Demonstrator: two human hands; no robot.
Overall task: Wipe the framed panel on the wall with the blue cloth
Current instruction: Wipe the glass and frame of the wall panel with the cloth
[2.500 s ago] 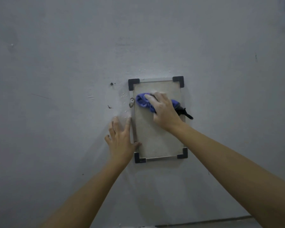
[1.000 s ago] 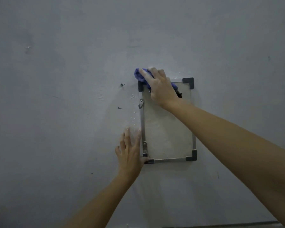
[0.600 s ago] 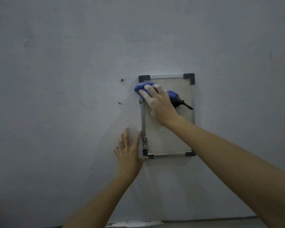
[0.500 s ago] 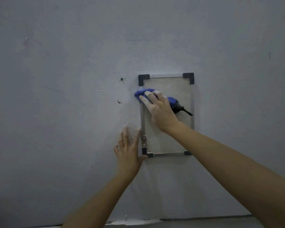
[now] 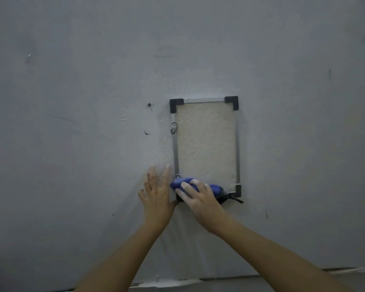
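Observation:
A framed panel hangs on the grey wall, a pale rough sheet in a thin metal frame with black corner pieces. The bunched blue cloth lies across the panel's bottom edge, and a dark strip of it sticks out to the right. My right hand grips the cloth and presses it against the lower left part of the frame, hiding the bottom left corner. My left hand rests flat on the wall just left of that corner, fingers pointing up.
Two small metal hooks sit on the frame's left side. A dark screw hole and a scuff mark mark the wall to the left. The wall meets the floor at the bottom of the view.
My right hand has dragged the cloth from the panel's upper left down to its bottom edge. The left hand has stayed flat on the wall beside the frame.

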